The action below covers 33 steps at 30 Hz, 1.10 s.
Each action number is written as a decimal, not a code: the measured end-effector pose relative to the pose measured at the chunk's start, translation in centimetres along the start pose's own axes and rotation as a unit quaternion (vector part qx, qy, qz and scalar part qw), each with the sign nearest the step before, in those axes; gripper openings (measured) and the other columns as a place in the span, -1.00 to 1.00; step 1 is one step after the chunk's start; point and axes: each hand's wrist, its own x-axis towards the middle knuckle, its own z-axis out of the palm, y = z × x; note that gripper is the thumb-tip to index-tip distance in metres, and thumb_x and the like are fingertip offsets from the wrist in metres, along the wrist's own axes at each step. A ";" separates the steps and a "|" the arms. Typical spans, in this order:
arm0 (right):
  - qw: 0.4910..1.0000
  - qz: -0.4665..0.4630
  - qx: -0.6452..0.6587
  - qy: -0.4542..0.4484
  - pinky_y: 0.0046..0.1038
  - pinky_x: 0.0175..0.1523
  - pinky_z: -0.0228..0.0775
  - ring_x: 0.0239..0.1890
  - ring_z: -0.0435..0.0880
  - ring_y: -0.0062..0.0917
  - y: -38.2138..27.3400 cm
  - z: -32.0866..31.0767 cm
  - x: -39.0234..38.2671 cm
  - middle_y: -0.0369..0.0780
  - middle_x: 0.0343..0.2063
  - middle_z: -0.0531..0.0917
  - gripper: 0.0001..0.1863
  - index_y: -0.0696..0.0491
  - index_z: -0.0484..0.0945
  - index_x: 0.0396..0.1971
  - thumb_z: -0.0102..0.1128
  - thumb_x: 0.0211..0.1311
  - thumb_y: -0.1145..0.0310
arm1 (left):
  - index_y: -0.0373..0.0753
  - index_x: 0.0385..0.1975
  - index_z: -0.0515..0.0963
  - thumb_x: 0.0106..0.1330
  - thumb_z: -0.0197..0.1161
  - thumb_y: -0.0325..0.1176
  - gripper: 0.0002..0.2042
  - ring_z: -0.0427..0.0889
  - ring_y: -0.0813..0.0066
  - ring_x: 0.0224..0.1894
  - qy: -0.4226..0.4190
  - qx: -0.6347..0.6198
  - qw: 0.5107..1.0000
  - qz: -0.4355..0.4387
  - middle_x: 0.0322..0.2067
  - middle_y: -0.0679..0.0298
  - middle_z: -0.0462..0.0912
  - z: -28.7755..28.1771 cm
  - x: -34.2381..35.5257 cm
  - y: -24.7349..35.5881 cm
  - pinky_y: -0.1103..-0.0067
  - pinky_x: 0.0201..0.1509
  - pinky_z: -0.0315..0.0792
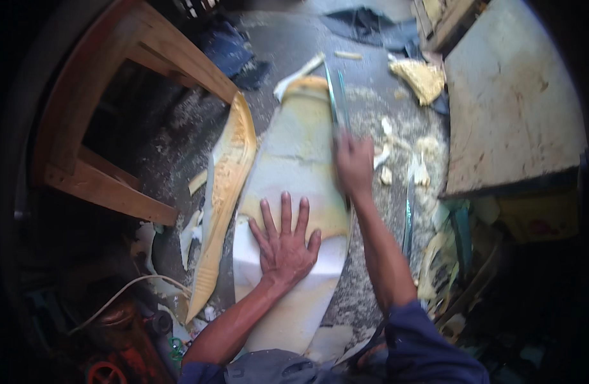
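A long foam pad (pixel 298 176), pale grey and yellowish with a white band across it, lies lengthwise before me. My left hand (pixel 285 253) is pressed flat on it with the fingers spread. At the pad's right edge my right hand (pixel 355 163) is closed round the near end of a long knife (pixel 336 93). Its thin blade points away from me along that edge, and motion smears it into a doubled outline. The handle is hidden in my fist. A thin foam strip (pixel 299 75) lies against the pad's far left corner.
A curved yellow foam piece (pixel 227 179) lies left of the pad, near a wooden frame (pixel 96 185). Foam scraps and crumbs litter the floor at right, with a yellow chunk (pixel 421 80) farther off. A large stained panel (pixel 515 96) stands at right; a red machine (pixel 125 339) sits lower left.
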 end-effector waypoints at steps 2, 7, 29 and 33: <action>1.000 -0.013 -0.020 -0.003 -0.09 0.06 0.34 -0.08 0.47 -0.13 1.1 -0.6 -1.7 0.08 -0.21 0.48 -0.55 -0.06 0.71 0.21 0.06 0.56 0.04 | 0.04 0.63 0.10 0.48 0.07 0.12 -0.25 -0.34 -0.38 0.63 0.031 0.022 0.999 0.011 0.66 0.06 -0.15 0.0 0.1 0.0 -0.40 0.50 -0.38; 0.997 -0.035 0.050 0.049 -0.12 0.09 0.33 -0.11 0.49 -0.15 -0.9 -0.5 3.6 0.07 -0.25 0.53 -0.55 0.02 0.73 0.11 0.03 0.56 0.06 | 0.05 0.63 0.10 0.48 0.07 0.11 -0.25 -0.34 -0.37 0.63 0.018 -0.002 1.000 0.011 0.66 0.09 -0.17 0.2 0.3 -0.2 -0.40 0.50 -0.39; 0.993 0.117 0.032 0.007 -0.19 0.05 0.46 -0.03 0.61 -0.15 4.8 -7.9 -9.8 0.01 -0.13 0.56 -0.59 0.07 0.74 0.10 0.16 0.52 0.11 | 0.04 0.62 0.15 0.48 0.07 0.15 -0.26 -0.21 -0.43 0.61 -0.023 0.009 0.999 0.044 0.65 0.00 -0.11 -1.3 -1.3 -1.5 -0.40 0.51 -0.26; 0.992 0.040 0.092 0.073 -0.24 -0.01 0.47 -0.10 0.60 -0.22 3.2 -6.4 -10.2 -0.03 -0.14 0.58 -0.62 0.11 0.72 0.11 0.20 0.48 0.20 | 0.04 0.57 0.25 0.40 0.22 0.10 -0.25 -0.01 -0.40 0.57 -0.027 0.044 0.991 0.120 0.59 -0.04 0.03 -3.3 -5.1 -4.7 -0.38 0.44 -0.08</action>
